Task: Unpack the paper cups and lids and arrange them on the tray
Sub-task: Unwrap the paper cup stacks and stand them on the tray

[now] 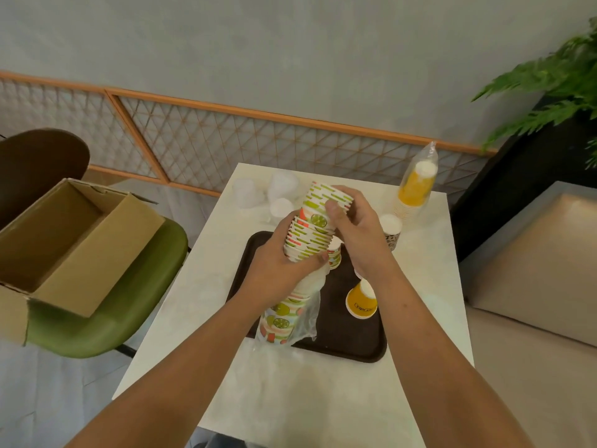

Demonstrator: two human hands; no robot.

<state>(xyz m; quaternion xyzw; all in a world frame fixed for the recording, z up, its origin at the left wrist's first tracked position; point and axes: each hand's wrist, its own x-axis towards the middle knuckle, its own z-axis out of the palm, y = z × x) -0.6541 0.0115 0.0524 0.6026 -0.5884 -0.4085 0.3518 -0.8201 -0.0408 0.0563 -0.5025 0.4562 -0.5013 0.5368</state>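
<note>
Plastic sleeve (308, 318) hangs loose off the near end of the stack of lime-print cups (307, 240), trailing onto the brown tray (349, 344) beside an orange cup (361, 302) that seems to stand rim-down; the stack is held slanting above the tray; the left hand (277, 270) is wrapped round its middle; the right hand (358, 231) curls over the top cup (326, 195) at the far end. To free that cup cleanly, I judge it best to clamp the stack firmly, twist the cup slightly while drawing it along the stack's line, and squeeze lightly so the paper wall does not crush. Farther off on the table (290, 399) lie clear lids (281, 189) and a bagged sleeve of orange cups (415, 185).
</note>
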